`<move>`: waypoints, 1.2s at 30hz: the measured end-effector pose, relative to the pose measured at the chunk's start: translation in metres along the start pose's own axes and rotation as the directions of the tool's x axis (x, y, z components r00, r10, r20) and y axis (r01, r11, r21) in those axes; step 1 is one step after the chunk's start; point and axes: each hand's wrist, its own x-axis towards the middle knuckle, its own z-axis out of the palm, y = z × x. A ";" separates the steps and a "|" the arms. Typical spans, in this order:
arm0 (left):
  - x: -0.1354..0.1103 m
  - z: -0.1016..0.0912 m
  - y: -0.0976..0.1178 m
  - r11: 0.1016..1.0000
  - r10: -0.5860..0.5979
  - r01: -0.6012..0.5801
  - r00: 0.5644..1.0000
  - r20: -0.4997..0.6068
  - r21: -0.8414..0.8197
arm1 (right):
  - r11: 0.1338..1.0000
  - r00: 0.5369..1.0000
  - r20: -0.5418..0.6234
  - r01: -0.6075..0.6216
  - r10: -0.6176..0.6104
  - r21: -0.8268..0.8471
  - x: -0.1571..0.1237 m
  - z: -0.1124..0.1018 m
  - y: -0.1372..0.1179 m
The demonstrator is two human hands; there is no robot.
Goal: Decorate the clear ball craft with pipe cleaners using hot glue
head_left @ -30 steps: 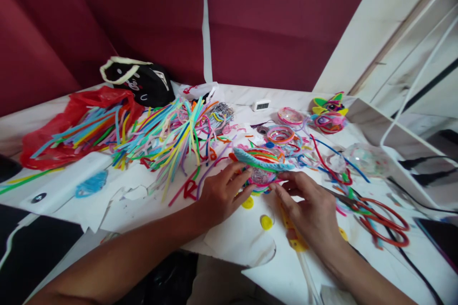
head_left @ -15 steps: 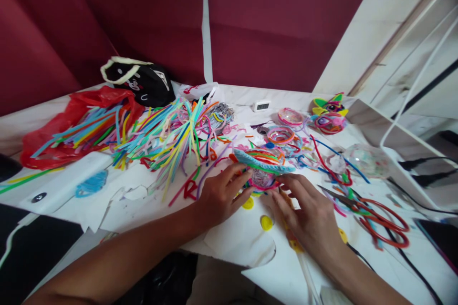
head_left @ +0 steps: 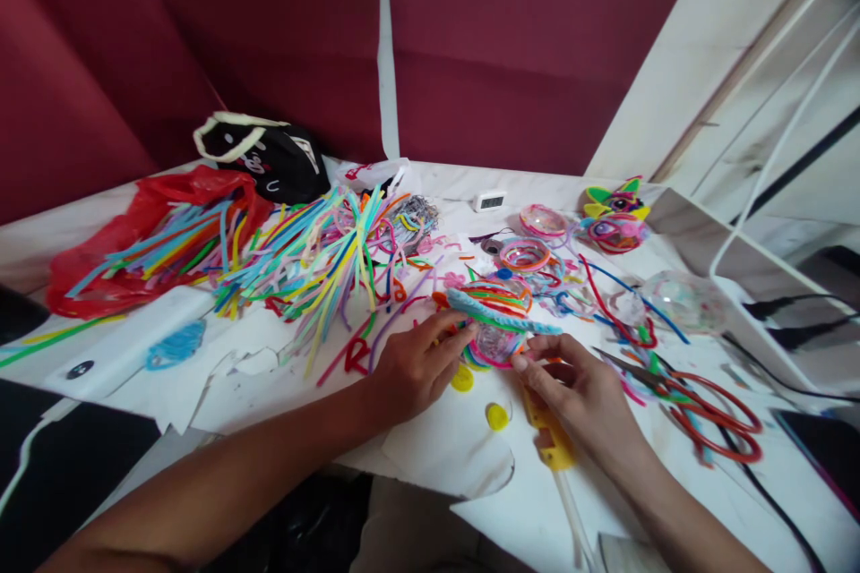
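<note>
Wrapped ball (head_left: 495, 342), clear in its visible middle and wound w/ multicolored pipe cleaners, sits btwn our two hands, near the front edge of the white worktop (head_left: 517, 519). A lt.-blue fuzzy strip (head_left: 494, 313) lies across its upper part, sloping down to the R. Our L hand (head_left: 411, 372) pinches the ball's L side, fingertips against the winding; its thumb is mostly hidden. Our R hand (head_left: 591, 387) has thumb & index finger drawn together, pinching the lower R rim; the other fingers are curled. Just in front of the ball, we note a yellow disc (head_left: 497, 416); beside the R hand, a yellow tool (head_left: 556, 448), partly covered. Farther R: scissors (head_left: 665, 386) w/ orange-red handles, blades apart, pointing toward the ball. To the L, a pile of loose pipe cleaners (head_left: 302, 264) spreads next to a red plastic bag (head_left: 165, 188), w/ a black bag (head_left: 288, 166) behind.
</note>
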 end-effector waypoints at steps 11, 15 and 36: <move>0.007 0.001 0.000 0.992 -0.084 0.077 0.994 -0.065 -0.105 | 0.982 0.997 0.032 0.071 -0.066 -0.174 0.018 -0.003 0.006; 0.012 0.000 -0.003 0.983 -0.153 0.141 0.982 -0.108 -0.114 | 0.919 0.984 0.012 0.168 -0.175 -0.357 0.022 -0.003 -0.001; 0.011 0.002 -0.005 0.834 -0.501 0.469 0.864 -0.044 -0.290 | 0.762 0.949 0.029 0.270 -0.314 -0.588 0.046 -0.003 -0.019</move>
